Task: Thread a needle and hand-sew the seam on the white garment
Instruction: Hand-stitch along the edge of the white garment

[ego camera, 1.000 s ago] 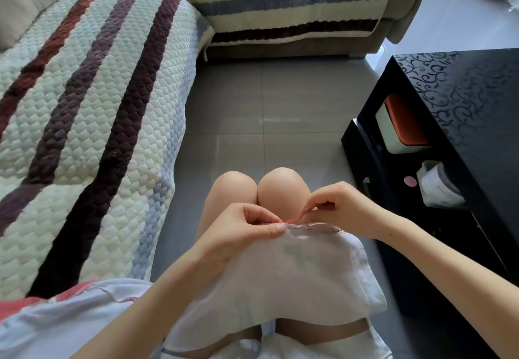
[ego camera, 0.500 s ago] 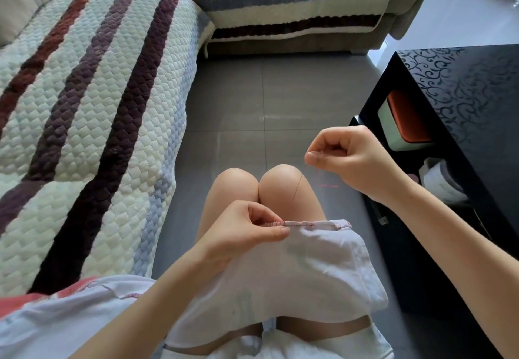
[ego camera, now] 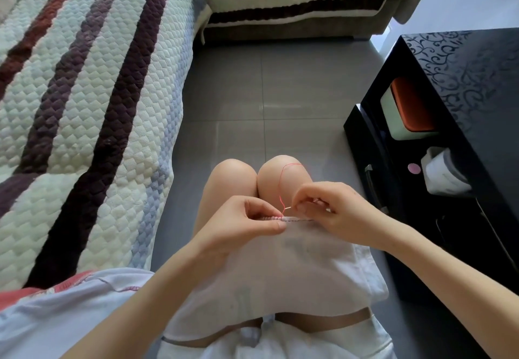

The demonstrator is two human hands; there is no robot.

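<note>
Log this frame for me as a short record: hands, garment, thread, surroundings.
left hand: pinches the seam of the white garment
right hand: pinches the needle at the seam
thread: red, loops up over one knee
white garment: draped over the legs
surroundings: striped sofa cover to the left, black cabinet to the right

Single head-worn wide-angle view, facing forward and down, close above the lap, floor beyond
</note>
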